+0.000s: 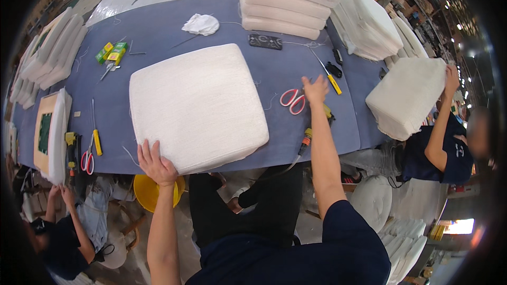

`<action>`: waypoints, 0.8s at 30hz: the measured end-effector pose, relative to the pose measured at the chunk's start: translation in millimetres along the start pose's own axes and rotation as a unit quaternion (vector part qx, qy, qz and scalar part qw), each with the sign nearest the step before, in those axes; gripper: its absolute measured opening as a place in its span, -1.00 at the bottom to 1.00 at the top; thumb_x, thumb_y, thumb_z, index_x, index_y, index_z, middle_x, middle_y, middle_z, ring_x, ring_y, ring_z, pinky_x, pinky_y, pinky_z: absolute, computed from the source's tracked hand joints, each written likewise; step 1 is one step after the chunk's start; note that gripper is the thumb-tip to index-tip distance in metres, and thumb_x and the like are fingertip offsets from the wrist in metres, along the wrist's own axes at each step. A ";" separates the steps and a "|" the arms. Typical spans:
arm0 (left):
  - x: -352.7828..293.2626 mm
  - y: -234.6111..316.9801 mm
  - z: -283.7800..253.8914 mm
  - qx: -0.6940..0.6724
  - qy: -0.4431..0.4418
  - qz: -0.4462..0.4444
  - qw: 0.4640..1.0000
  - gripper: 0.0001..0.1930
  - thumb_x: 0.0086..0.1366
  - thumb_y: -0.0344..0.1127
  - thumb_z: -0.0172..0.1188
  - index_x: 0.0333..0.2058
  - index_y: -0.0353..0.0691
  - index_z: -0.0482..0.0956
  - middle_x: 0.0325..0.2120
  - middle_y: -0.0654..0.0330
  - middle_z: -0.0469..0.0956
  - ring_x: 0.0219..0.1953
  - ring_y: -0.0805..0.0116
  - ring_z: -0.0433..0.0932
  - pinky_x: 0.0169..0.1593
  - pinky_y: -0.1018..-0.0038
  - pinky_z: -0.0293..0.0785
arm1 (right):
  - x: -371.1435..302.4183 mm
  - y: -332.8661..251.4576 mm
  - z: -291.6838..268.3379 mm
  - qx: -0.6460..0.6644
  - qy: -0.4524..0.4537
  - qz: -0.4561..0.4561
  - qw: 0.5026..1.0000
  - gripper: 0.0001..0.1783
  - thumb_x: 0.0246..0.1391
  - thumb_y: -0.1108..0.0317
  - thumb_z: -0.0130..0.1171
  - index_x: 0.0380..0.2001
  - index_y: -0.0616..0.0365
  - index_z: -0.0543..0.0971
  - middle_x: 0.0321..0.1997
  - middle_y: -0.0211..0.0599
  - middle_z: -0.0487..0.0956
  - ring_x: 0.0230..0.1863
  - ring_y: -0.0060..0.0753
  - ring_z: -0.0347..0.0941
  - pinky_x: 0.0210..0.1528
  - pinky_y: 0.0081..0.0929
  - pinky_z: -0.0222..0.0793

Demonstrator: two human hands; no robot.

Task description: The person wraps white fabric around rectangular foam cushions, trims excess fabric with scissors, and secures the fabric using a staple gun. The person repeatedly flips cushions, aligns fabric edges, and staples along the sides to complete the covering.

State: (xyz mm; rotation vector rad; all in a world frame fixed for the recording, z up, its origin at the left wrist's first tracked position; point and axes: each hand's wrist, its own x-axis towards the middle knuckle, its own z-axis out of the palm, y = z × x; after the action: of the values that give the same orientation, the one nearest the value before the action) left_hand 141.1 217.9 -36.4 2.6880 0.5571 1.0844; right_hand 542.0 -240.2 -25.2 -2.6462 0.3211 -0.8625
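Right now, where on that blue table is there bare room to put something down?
Bare blue table shows behind the big white cushion, between the crumpled cloth and green boxes. The right side is crowded: red scissors, the right hand, tools and stacked cushions.

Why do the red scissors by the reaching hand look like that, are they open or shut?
Open. The red-handled scissors lie flat on the blue table with their two handle loops spread apart, just beside the right hand.
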 end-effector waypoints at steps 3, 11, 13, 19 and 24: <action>-0.1 -7.1 -4.1 0.011 0.005 -0.010 1.000 -0.41 0.18 -0.33 0.01 0.20 -0.16 0.66 0.39 -0.08 0.47 0.48 -0.32 0.30 0.49 -0.12 0.19 | 22.5 -42.5 0.0 0.197 -0.066 -0.184 0.961 -0.41 0.28 0.16 0.31 0.33 0.08 0.57 0.04 0.04 0.74 0.08 0.22 0.67 0.19 -0.02 0.56; -0.3 -3.7 -1.7 0.002 0.000 -0.022 1.000 -0.40 0.15 -0.34 0.03 0.20 -0.12 0.66 0.40 -0.06 0.46 0.49 -0.27 0.29 0.48 -0.11 0.19 | -31.5 -58.5 60.8 -0.025 -0.231 -0.239 0.943 -0.60 0.32 0.29 0.19 0.18 -0.17 0.73 0.10 -0.32 0.75 0.16 -0.02 0.61 0.24 -0.08 0.60; 0.5 -4.9 -3.0 0.002 0.005 -0.021 1.000 -0.40 0.15 -0.33 0.03 0.20 -0.11 0.66 0.39 -0.05 0.46 0.49 -0.27 0.29 0.47 -0.10 0.20 | -34.4 -65.2 63.0 0.001 -0.235 -0.208 0.950 -0.68 0.29 0.23 0.28 0.06 -0.16 0.79 0.09 -0.38 0.75 0.23 -0.01 0.56 0.24 -0.09 0.59; -2.7 -5.9 -0.3 0.006 0.013 -0.018 1.000 -0.41 0.16 -0.30 0.03 0.19 -0.11 0.66 0.39 -0.05 0.46 0.49 -0.26 0.30 0.47 -0.09 0.19 | -28.1 -68.1 56.3 0.017 -0.255 -0.181 0.950 -0.80 0.20 0.18 0.39 -0.16 -0.10 0.83 0.01 -0.34 0.77 0.15 0.00 0.59 0.15 -0.10 0.59; -3.1 -5.7 -0.5 0.000 0.015 -0.022 1.000 -0.42 0.16 -0.29 0.03 0.18 -0.12 0.67 0.39 -0.04 0.47 0.48 -0.26 0.31 0.46 -0.09 0.19 | -22.0 -51.2 33.9 0.096 -0.381 -0.117 0.912 -0.82 0.15 0.19 0.43 -0.23 -0.03 0.83 -0.07 -0.22 0.78 -0.02 0.01 0.67 0.06 -0.07 0.57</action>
State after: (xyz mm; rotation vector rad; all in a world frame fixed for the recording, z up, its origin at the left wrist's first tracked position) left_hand 137.1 221.9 -39.7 2.6500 0.6201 1.1157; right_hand 550.6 -178.0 -42.9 -2.6165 -0.2709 0.1295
